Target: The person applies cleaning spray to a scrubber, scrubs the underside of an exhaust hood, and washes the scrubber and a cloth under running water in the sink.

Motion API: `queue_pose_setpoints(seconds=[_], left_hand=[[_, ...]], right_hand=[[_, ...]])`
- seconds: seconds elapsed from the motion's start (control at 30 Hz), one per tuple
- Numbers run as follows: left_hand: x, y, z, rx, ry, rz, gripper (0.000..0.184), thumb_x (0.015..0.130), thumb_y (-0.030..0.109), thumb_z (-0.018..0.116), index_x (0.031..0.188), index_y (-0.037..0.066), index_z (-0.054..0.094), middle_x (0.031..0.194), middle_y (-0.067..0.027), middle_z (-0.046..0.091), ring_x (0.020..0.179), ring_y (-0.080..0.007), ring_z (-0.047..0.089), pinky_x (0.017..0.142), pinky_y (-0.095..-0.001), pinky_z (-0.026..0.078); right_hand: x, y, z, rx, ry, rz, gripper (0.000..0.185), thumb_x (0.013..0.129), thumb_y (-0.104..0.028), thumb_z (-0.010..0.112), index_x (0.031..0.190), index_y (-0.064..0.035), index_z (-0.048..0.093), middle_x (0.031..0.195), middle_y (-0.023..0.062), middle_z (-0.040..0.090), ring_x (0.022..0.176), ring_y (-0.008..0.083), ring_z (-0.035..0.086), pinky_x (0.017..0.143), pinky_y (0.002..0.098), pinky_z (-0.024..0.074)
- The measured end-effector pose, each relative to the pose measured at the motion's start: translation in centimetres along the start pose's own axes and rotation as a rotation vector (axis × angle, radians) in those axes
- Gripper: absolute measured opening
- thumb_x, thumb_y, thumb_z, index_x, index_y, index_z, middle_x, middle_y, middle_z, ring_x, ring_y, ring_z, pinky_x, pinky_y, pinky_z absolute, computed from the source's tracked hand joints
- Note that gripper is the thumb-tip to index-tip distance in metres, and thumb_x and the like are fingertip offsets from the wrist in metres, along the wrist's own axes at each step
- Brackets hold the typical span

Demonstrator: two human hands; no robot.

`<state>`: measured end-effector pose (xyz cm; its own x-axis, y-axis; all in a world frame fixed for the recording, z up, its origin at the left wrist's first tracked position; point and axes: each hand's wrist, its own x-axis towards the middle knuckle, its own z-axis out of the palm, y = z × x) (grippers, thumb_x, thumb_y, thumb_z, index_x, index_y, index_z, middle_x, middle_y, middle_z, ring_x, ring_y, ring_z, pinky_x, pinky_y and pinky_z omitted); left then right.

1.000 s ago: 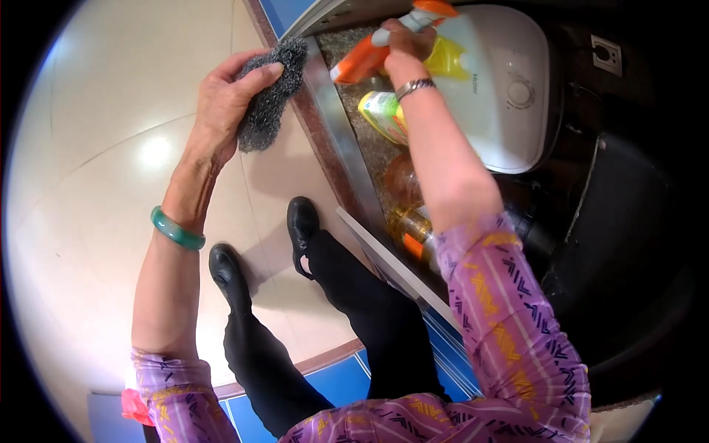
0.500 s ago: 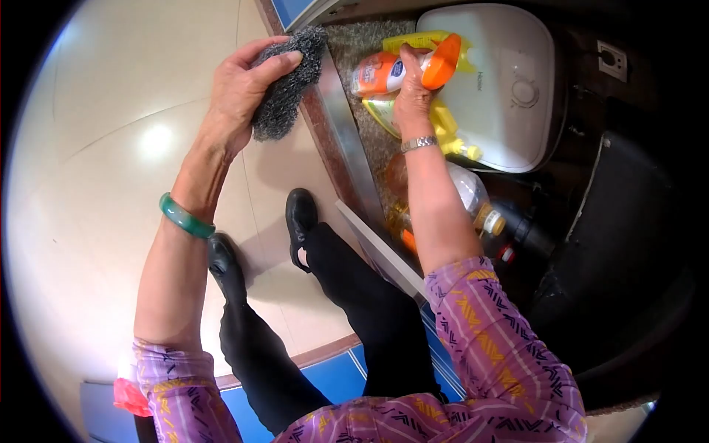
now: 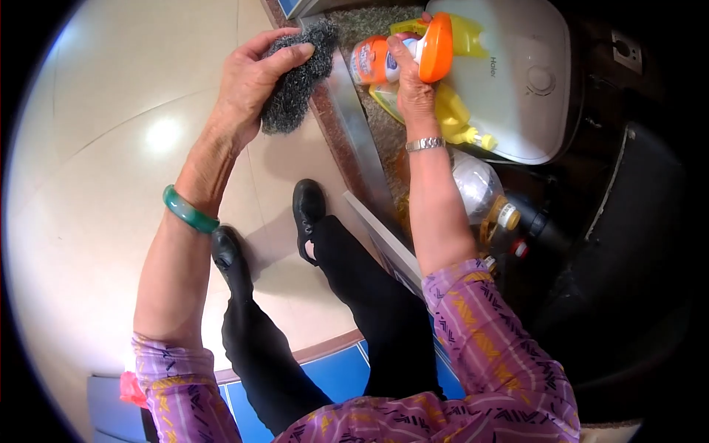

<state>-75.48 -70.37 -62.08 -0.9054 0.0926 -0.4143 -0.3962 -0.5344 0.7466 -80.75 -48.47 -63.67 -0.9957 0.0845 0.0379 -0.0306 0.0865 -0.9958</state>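
Observation:
My left hand [image 3: 247,83] is closed on a shaggy dark grey scrubbing pad [image 3: 301,85], thumb on top, over the floor beside the cabinet edge. Inside the open cabinet, my right hand [image 3: 415,92] grips an orange cleaner bottle [image 3: 437,48] with a large orange head and a clear end; the bottle lies on its side in my grasp. Close to that hand are a yellow bottle [image 3: 452,111] with a yellow nozzle and, partly hidden behind the orange one, a second yellow container [image 3: 469,35].
A white Haier appliance [image 3: 509,103] stands in the cabinet behind the bottles. Clear bottles [image 3: 476,181] with yellow caps lie by my right forearm. A wall socket [image 3: 626,52] is at the far right. The cabinet's metal sill [image 3: 362,140] separates it from the tiled floor [image 3: 111,184].
My right hand has raised the orange bottle slightly, turning its head more upright. My left hand, still on the pad, has shifted a little right. The whole view has moved slightly.

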Motion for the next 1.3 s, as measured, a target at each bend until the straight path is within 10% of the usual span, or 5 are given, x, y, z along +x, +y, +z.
queue_pose_setpoints(seconds=[0.57,1.3], left_hand=[[-8.9,12.5,-4.5,-0.007,0.085,0.205,0.035,0.075,0.011,0.067,0.106,0.0,0.057,0.088,-0.0089,0.064,0.074,-0.0138,0.063,0.064,-0.0242,0.053],[-23.5,31.4,7.1,0.162,-0.029,0.24,0.033,0.071,0.013,0.07,0.101,0.003,0.061,0.085,-0.0069,0.063,0.068,-0.0113,0.061,0.058,-0.0217,0.053]], right_hand=[[-9.6,-17.6,10.0,-0.013,-0.639,0.357,0.047,0.072,-0.012,0.066,0.115,-0.0047,0.048,0.081,0.0003,0.055,0.074,0.0083,0.051,0.07,0.0246,0.0431],[-13.9,-41.1,10.2,-0.003,-0.577,0.197,0.039,0.07,-0.012,0.067,0.106,-0.003,0.053,0.08,0.0014,0.056,0.071,0.0083,0.052,0.068,0.0236,0.0438]])
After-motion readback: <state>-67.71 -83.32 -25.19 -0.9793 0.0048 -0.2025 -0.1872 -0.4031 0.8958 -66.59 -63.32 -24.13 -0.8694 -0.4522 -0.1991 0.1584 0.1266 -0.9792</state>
